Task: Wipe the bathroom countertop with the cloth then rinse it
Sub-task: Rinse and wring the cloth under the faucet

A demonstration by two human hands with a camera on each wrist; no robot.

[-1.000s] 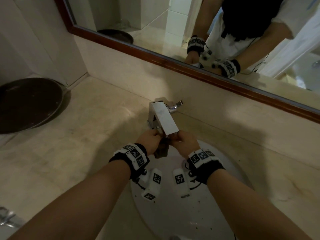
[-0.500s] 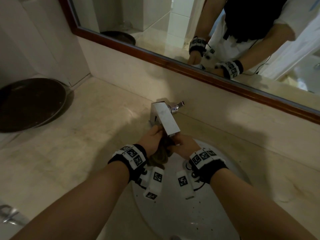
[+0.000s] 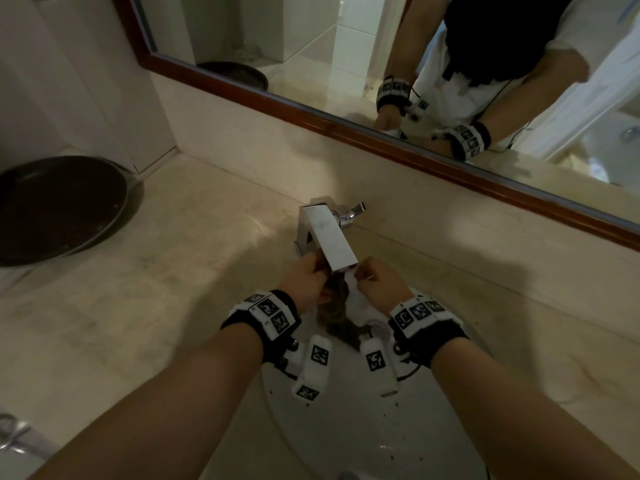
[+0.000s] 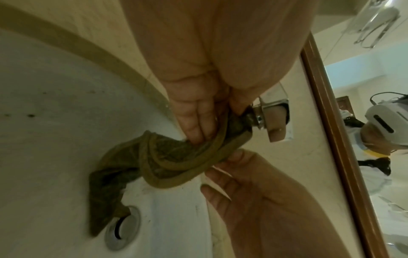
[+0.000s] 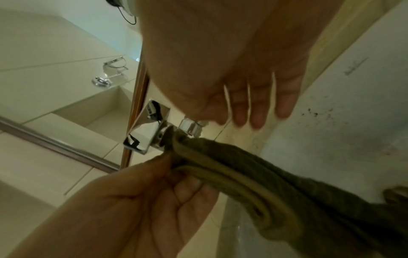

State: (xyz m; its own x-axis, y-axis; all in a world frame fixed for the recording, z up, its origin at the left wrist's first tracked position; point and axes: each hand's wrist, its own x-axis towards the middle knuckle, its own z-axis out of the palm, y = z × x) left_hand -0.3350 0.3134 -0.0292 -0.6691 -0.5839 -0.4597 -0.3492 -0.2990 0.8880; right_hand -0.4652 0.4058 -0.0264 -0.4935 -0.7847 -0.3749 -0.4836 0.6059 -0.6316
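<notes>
An olive-brown cloth (image 3: 337,313) hangs bunched under the square chrome faucet spout (image 3: 329,237), its tail drooping into the white sink (image 3: 346,427). My left hand (image 3: 308,282) grips the cloth's upper end right at the spout outlet, fingers curled round it (image 4: 198,125). My right hand (image 3: 375,284) is beside it under the spout; in the right wrist view its fingers (image 5: 253,108) are straight and clear of the cloth (image 5: 264,174). The cloth's lower corner (image 4: 99,218) lies near the drain (image 4: 123,227). The beige countertop (image 3: 156,289) surrounds the sink.
A dark round tray (image 3: 52,209) sits on the counter at the far left. A wood-framed mirror (image 3: 346,133) runs along the back wall above a low backsplash. Dark specks dot the sink basin. A chrome lever (image 3: 353,211) sticks out behind the spout.
The cloth now hangs further down between my wrists than a second ago. Both hands have stayed under the spout, with the right hand's fingers now off the cloth.
</notes>
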